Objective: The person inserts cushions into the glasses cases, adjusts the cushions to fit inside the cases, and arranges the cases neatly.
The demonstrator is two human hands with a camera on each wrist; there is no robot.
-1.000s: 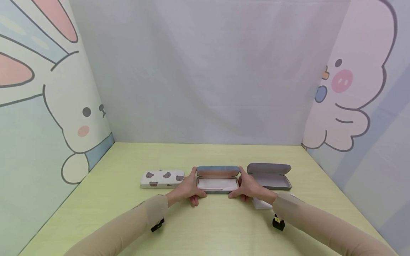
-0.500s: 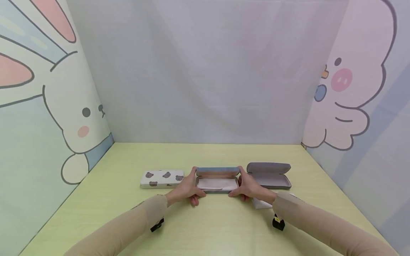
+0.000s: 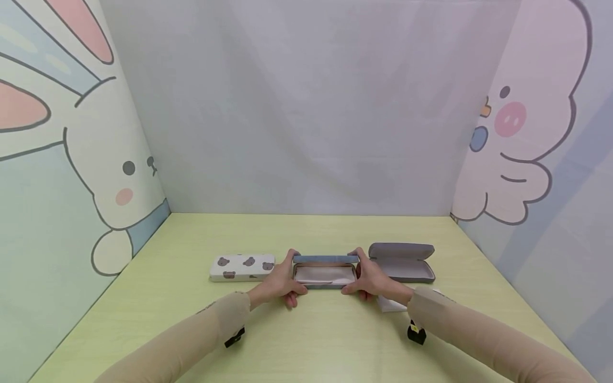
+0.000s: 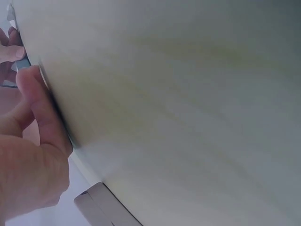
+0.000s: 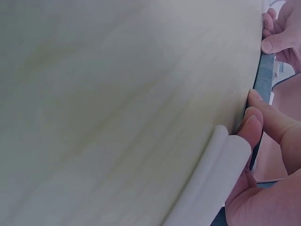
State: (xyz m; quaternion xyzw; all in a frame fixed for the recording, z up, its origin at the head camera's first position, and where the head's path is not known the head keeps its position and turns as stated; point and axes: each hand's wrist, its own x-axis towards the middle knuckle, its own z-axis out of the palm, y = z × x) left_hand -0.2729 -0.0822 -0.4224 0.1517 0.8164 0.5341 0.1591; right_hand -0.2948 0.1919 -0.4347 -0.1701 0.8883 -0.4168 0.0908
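Observation:
In the head view a blue glasses case [image 3: 325, 259] with pink lining lies on the table, its lid raised partway and tipped toward me. Something pale and flat, perhaps a cloth [image 3: 318, 275], lies inside it. My left hand [image 3: 278, 279] grips the left end, thumb at the front edge and a finger up on the lid. On the other end my right hand [image 3: 374, 277] holds it the same way. Pink lining [image 5: 287, 108] and the blue front edge also show beside the fingers in the right wrist view.
Left of the case lies a closed white case with bear prints [image 3: 242, 268]. A grey glasses case [image 3: 402, 270] stands open to the right. Partly under the right forearm is a folded white cloth or paper [image 3: 390, 305]. Printed fabric walls [image 3: 311, 106] enclose the table [image 3: 316, 340].
The blue case's lid has swung forward and down, so less of its pink lining shows. The fingers on it have moved along with it; the rest of both hands stays in place.

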